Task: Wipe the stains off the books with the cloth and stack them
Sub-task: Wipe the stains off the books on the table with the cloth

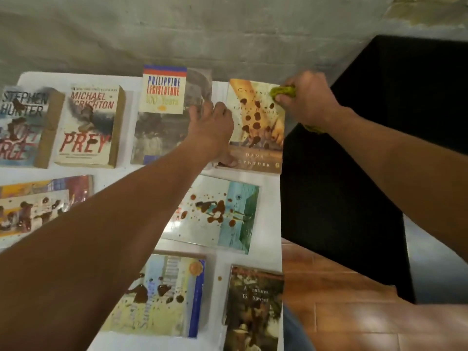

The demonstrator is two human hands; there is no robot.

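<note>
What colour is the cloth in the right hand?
Yellow-green; the cloth shows best in the head view.

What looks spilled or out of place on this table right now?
Brown blotches spatter several covers, thickest on the far-right book being wiped with the green cloth. One stray drop sits on the white table itself.

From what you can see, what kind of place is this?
Probably a plain room at home: a white table of stained books against a bare concrete wall, with a reddish tiled floor.
</note>
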